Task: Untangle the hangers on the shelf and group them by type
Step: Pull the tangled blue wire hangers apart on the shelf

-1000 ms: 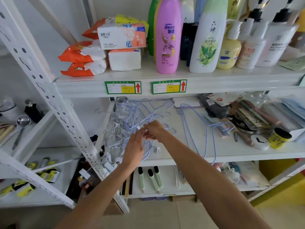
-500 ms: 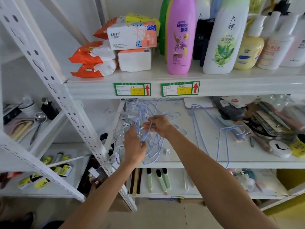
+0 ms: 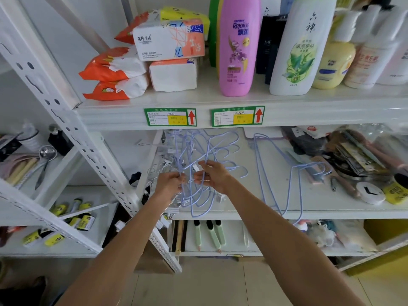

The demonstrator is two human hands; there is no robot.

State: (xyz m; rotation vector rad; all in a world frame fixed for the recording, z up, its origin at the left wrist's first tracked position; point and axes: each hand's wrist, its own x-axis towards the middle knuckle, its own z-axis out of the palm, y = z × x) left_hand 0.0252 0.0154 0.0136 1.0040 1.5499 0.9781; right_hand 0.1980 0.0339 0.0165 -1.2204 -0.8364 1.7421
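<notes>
A tangle of lilac wire hangers (image 3: 205,151) lies on the middle shelf (image 3: 242,208), lifted partly off it. My left hand (image 3: 169,183) grips wires at the tangle's left side. My right hand (image 3: 210,175) pinches other lilac wires just to the right, the two hands almost touching. Silver metal clip hangers (image 3: 160,171) with white clips are mixed in on the left, behind my left hand. A separate small group of lilac hangers (image 3: 280,173) lies flat on the shelf to the right, hooks pointing right.
A white slotted upright (image 3: 95,155) slants down just left of the hangers. Combs, tins and packets (image 3: 357,164) crowd the shelf's right end. Bottles and tissue packs (image 3: 167,54) fill the shelf above. Green-handled brushes (image 3: 212,235) lie on the shelf below.
Both hands have lifted the lilac tangle a little and drawn close together at its middle. The camera has moved nearer and slightly left. The separate group on the right lies unchanged.
</notes>
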